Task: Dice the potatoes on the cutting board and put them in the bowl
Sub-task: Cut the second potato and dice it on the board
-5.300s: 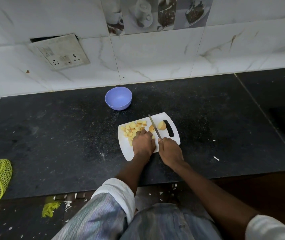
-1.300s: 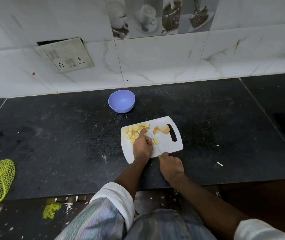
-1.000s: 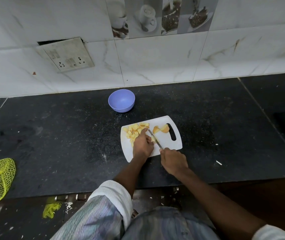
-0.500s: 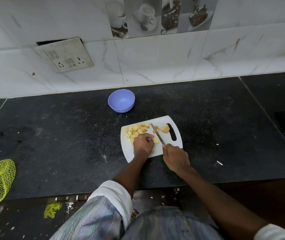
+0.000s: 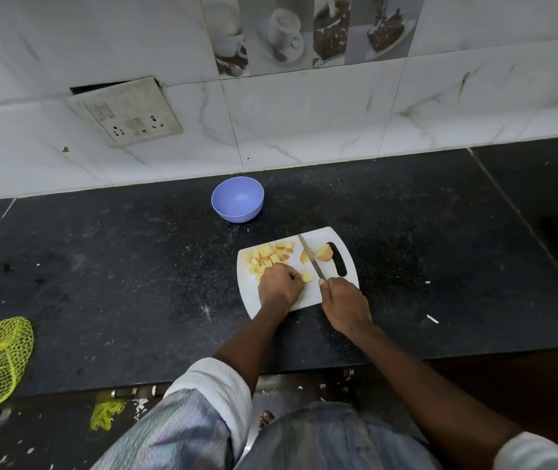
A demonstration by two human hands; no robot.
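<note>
Now your right hand (image 5: 344,304) gripped the knife (image 5: 310,256), blade across a potato chunk (image 5: 324,253); your left hand (image 5: 279,287) lay curled, seemingly empty, beside the diced pieces (image 5: 267,256).

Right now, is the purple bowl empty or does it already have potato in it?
Empty. The purple bowl shows only its bare inside, and the diced potato pieces all lie on the white cutting board.

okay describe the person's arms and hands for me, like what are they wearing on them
Both hands, left hand and right hand, are bare: no gloves, rings or watch visible. Both forearms are bare too. Each arm has a white sleeve pushed up, the left sleeve near the elbow, the right sleeve at the frame's corner.
</note>
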